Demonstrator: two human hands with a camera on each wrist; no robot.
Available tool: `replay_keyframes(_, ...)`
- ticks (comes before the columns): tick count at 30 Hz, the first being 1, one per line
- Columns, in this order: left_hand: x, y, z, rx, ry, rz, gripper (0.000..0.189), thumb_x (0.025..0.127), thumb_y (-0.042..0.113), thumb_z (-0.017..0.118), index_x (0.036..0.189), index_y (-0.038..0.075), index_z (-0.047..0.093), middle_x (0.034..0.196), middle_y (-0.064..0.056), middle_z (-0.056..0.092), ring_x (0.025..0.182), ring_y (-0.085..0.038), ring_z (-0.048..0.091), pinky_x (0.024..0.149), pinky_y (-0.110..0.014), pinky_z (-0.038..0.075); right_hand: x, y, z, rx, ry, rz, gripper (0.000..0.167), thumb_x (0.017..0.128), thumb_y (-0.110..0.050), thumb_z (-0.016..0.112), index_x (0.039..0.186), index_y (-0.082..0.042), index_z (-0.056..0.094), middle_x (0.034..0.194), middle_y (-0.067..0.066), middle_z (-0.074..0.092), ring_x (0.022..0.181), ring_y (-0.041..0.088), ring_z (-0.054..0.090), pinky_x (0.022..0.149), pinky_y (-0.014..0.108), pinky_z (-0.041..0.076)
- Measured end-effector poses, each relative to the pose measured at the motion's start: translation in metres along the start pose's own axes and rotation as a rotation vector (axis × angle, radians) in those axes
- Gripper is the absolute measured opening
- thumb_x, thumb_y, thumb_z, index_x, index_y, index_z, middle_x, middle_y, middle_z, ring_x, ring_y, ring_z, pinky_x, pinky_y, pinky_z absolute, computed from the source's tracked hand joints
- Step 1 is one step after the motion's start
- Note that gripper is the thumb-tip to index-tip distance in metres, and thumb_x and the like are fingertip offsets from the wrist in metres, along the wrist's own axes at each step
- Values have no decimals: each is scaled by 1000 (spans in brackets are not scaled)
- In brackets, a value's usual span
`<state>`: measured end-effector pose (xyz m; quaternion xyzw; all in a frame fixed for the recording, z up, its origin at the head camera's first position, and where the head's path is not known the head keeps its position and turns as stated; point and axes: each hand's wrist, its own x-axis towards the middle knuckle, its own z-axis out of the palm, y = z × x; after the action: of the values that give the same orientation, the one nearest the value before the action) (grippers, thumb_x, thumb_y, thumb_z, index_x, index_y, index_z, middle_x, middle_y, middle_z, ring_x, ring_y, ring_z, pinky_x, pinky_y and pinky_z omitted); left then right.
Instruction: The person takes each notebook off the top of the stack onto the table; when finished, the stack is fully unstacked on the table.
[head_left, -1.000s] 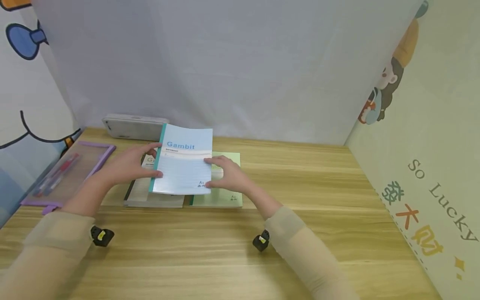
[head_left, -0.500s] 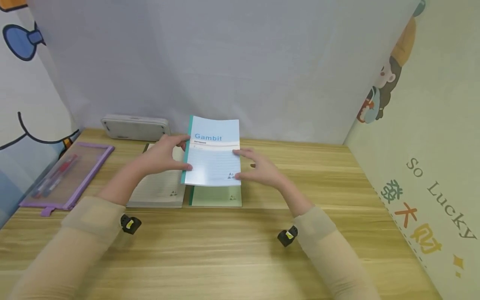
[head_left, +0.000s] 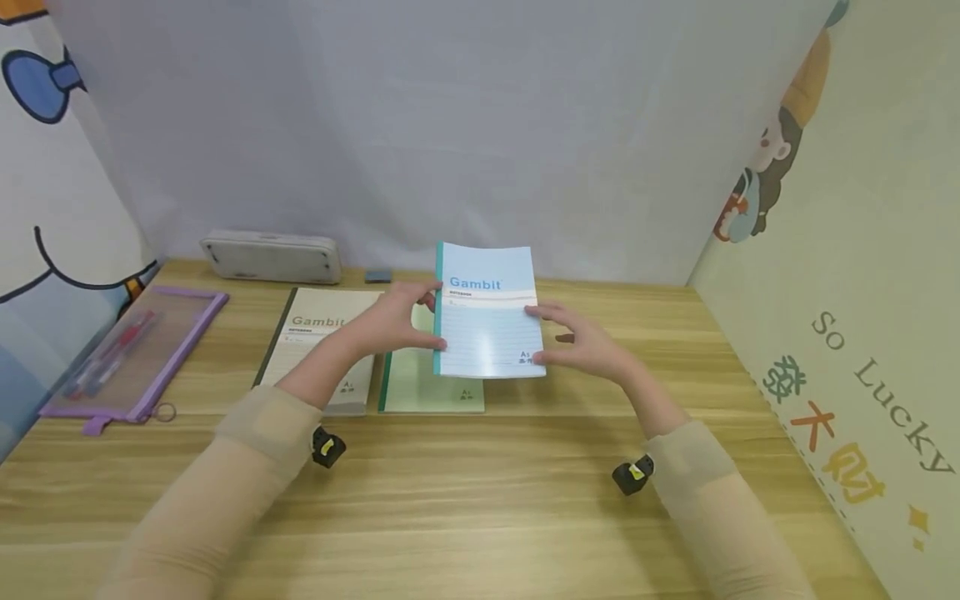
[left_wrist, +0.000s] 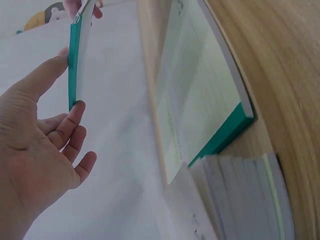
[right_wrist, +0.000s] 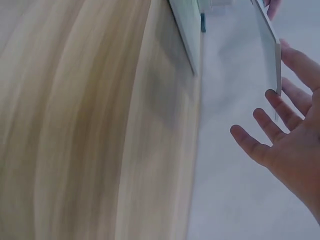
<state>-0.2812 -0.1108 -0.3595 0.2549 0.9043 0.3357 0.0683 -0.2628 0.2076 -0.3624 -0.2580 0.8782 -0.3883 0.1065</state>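
Both my hands hold a light blue notebook [head_left: 491,321] with a teal spine, raised above the table. In the head view, my left hand [head_left: 390,321] grips the spine edge between thumb and fingers. My right hand [head_left: 588,342] pinches the opposite edge, as the right wrist view also shows. Partly beneath the raised notebook, a pale green notebook [head_left: 408,392] lies flat on the table. Left of it are grey-white notebooks [head_left: 300,308] with a dark spine, partly covered by my left forearm; the left wrist view shows their thick edge.
A purple-trimmed mesh pouch [head_left: 183,333] with several pens [head_left: 112,354] inside lies at the left. A whitish case [head_left: 273,258] stands along the back wall, and a small blue-grey block [head_left: 378,276] is to its right. Curtain walls border the back and sides.
Both hands have carried the blue notebook rightward, from over the grey-white notebooks to over the right part of the green one. The small blue-grey block at the back has come into sight.
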Motion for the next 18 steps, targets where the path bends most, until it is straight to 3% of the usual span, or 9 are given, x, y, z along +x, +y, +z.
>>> replay_keyframes(3, 8, 2, 12, 5, -9, 17, 93, 73, 37, 81, 145, 3, 32, 115, -9, 58, 121, -30, 46, 104, -48, 35, -7, 9, -7, 30, -1, 7, 74, 81, -19, 76, 144, -14, 39, 151, 9, 30, 136, 32, 30, 104, 54, 36)
replay_keyframes(8, 21, 6, 31, 17, -11, 43, 92, 72, 40, 81, 144, 4, 36, 113, -5, 59, 121, -30, 41, 103, -50, 32, -17, 27, -16, 51, -7, 26, 75, 79, -18, 77, 144, -12, 39, 150, 11, 30, 135, 36, 29, 104, 58, 33)
replay_keyframes(18, 42, 6, 66, 61, -87, 4, 92, 71, 42, 81, 144, 7, 36, 105, 6, 59, 118, -25, 39, 100, -48, 28, -36, 58, -20, 43, -42, 52, 76, 80, -22, 76, 145, -12, 37, 152, 13, 26, 139, 36, 22, 106, 58, 30)
